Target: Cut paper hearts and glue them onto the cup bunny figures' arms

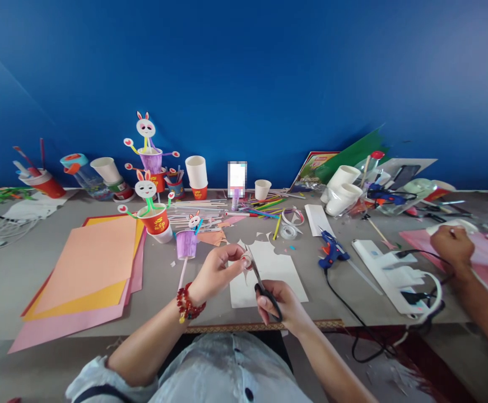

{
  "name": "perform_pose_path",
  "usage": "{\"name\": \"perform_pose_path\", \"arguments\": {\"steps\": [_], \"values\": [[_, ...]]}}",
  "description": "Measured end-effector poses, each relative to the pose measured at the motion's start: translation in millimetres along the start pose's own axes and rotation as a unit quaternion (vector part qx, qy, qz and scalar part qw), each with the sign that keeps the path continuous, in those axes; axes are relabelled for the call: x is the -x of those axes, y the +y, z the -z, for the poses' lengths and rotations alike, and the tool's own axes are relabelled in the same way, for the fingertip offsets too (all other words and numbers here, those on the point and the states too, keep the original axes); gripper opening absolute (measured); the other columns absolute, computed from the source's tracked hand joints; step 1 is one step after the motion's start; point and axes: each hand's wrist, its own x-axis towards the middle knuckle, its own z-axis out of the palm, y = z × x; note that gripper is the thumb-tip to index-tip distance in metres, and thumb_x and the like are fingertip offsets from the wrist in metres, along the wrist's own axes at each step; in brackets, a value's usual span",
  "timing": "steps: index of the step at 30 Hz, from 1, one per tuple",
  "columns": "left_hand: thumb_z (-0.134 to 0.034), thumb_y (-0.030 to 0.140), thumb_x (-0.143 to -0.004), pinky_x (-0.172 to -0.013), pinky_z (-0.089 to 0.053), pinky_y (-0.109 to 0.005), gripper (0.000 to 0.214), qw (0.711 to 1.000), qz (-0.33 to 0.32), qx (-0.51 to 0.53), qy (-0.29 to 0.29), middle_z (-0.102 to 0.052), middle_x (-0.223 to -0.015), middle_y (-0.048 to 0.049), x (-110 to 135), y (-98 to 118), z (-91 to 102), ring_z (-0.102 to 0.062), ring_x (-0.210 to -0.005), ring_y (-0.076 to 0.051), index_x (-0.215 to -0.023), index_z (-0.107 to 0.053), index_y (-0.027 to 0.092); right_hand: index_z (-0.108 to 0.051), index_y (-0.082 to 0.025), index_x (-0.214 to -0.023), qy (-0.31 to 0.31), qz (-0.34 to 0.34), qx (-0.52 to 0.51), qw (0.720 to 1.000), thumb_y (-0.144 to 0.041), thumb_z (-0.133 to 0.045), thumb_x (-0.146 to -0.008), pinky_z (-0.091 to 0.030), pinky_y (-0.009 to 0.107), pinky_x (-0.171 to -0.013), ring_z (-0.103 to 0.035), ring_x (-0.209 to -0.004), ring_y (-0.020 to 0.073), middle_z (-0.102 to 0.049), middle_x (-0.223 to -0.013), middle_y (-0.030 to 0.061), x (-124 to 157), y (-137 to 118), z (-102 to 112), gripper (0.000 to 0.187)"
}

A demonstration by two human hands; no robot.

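My left hand [221, 268] pinches a small piece of white paper [247, 259] that has a reddish mark. In my right hand [279, 299] is a pair of scissors [259, 280] with black handles, its blades reaching up to the paper piece. Below both hands lies a white paper sheet [286, 274] whose far edge has curved cut-outs. A purple paper cup [186, 245] with a small rabbit head stands just left of my left hand. Behind it, a red cup figure [156, 219] carries a rabbit face and round paper hands.
Coloured paper sheets [88, 263] lie at the left. To the right are a blue glue gun [331, 250] with its cord, a white power strip [378, 268] and another person's hand [452, 246]. Pencils [269, 207] and a tape roll [288, 232] lie behind the sheet.
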Motion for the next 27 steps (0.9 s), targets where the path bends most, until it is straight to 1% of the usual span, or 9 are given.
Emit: {"name": "perform_pose_path", "arguments": {"steps": [8,17,22,27], "values": [[-0.061,0.038,-0.091,-0.074,-0.045,-0.028,0.025,0.999,0.01,0.041,0.01,-0.065,-0.079,-0.0051,0.7,-2.3,-6.4,-0.058,-0.077,-0.017,-0.079,-0.062,0.015,-0.055,-0.017,-0.069,0.0,0.006,-0.02,1.0,-0.072,-0.073,-0.067,-0.025,0.021,-0.042,-0.044,-0.038,0.0088,-0.059,-0.045,-0.0012,0.4,-1.4,0.0,0.058],[-0.061,0.042,-0.09,-0.073,-0.045,-0.028,0.029,0.999,0.019,0.033,0.008,-0.065,-0.078,-0.0045,1.5,-2.4,-6.7,-0.059,-0.075,-0.016,-0.078,-0.062,0.016,-0.052,-0.019,-0.067,-0.001,0.006,-0.009,1.0,-0.074,-0.071,-0.068,-0.022,0.02,-0.04,-0.041,-0.036,0.0083,-0.056,-0.042,-0.0029,-0.5,2.6,1.5,0.058],[-0.061,0.043,-0.091,-0.074,-0.046,-0.028,0.03,0.999,0.022,0.029,0.002,-0.066,-0.079,-0.0048,1.6,-5.1,-5.1,-0.059,-0.076,-0.017,-0.079,-0.063,0.016,-0.05,-0.019,-0.065,0.002,0.015,-0.008,1.0,-0.075,-0.07,-0.069,-0.02,0.02,-0.039,-0.037,-0.035,0.007,-0.052,-0.041,-0.0043,-0.6,5.2,1.8,0.06],[-0.061,0.044,-0.091,-0.075,-0.046,-0.028,0.03,0.999,0.024,0.021,-0.006,-0.067,-0.08,-0.0052,1.3,-2.8,-2.3,-0.06,-0.077,-0.017,-0.08,-0.064,0.016,-0.049,-0.02,-0.064,0.004,0.016,-0.006,1.0,-0.076,-0.069,-0.068,-0.02,0.02,-0.037,-0.036,-0.034,0.0067,-0.05,-0.04,-0.005,-0.3,4.7,2.7,0.06]]}}
